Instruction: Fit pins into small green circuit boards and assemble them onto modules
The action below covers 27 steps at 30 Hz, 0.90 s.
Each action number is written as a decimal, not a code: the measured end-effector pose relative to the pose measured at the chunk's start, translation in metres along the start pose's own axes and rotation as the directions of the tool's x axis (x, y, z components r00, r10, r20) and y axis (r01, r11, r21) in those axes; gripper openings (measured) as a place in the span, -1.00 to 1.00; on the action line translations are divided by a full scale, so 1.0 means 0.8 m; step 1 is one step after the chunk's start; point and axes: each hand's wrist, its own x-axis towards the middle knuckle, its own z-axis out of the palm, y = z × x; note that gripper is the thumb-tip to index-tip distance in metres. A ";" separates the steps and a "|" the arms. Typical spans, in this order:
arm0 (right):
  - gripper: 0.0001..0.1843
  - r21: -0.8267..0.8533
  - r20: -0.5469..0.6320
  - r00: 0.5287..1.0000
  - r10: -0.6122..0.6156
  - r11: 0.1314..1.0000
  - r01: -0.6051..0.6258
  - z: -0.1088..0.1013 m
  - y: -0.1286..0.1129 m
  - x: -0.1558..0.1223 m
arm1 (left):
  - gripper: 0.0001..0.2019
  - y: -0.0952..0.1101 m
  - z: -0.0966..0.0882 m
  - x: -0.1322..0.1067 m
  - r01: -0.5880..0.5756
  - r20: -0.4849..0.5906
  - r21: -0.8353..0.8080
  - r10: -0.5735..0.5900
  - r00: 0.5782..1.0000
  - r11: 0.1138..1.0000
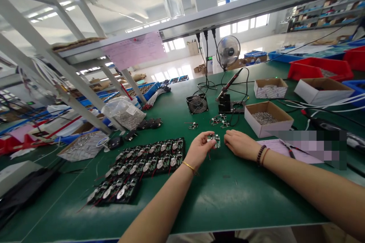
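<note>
Pinched between the thumb and fingers of my left hand (pixel 199 147) is a small green circuit board (pixel 217 141) with white parts and a thin red wire. Just to its right is my right hand (pixel 240 143), palm down with its fingers curled; whether it holds anything is hidden. More loose circuit boards (pixel 219 120) lie beyond my hands. To the left, several black housings (pixel 148 163) fitted with boards, round silver discs and red wires are set in rows on the green table (pixel 199 197).
A soldering iron (pixel 232 79) rests in its stand behind the boards, beside a square black fan (pixel 197 104). Right of it stands a white box of small metal parts (pixel 268 119). Pliers (pixel 290 151) lie on paper. A bag of parts (pixel 125 114) sits at left.
</note>
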 end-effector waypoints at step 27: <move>-0.79 0.691 0.004 0.972 0.236 0.701 -0.173 -0.008 -0.002 -0.009 | -0.82 -0.014 0.032 -0.015 0.143 -0.054 -0.089 -0.148 0.988 0.986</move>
